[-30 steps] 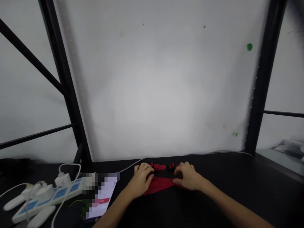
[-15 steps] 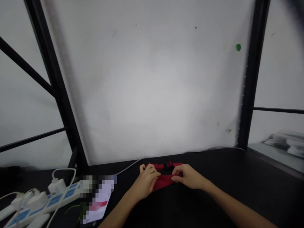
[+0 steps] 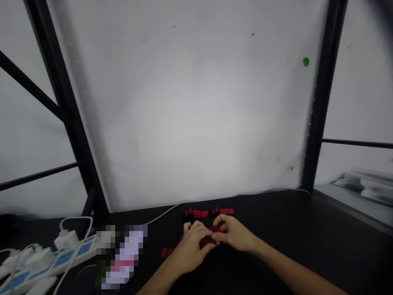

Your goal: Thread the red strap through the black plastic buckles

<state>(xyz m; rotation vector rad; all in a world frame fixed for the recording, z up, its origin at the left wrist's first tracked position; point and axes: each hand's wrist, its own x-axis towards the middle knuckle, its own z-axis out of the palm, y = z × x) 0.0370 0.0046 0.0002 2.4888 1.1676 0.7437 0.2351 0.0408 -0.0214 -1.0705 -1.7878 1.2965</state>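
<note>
Big white panel [image 3: 196, 114] fills most of the view, standing at the back of a black table [image 3: 307, 237]. A black frame [image 3: 319, 102] runs up on both sides of the panel, with crossbars going off to the left and right. There's a small green dot [image 3: 306, 62] stuck high up on the panel toward the right.

On the left end of the table sits a white power strip [image 3: 49, 264] with blue sockets and a few white plugs in it, cords looping over it. A thin white cable [image 3: 162, 215] runs along the foot of the panel. Just right of the strip there's a blurred-out patch, can't tell what it is.

Down at the bottom middle, both forearms come in and meet over the table. The left hand [image 3: 192, 246] and right hand [image 3: 235, 233] are touching each other, fingers curled in and pinching a bunched-up bit of red cloth [image 3: 207, 239] between them. The fingertips are pressed together on it, not spread. The cloth is on the table right in front of the person, mostly hidden under the hands, with one red end sticking out left of the left wrist.

Just behind the hands, nearer the panel, lies a red and black strip [image 3: 210, 212], flat on the table and not touched by either hand.
</note>
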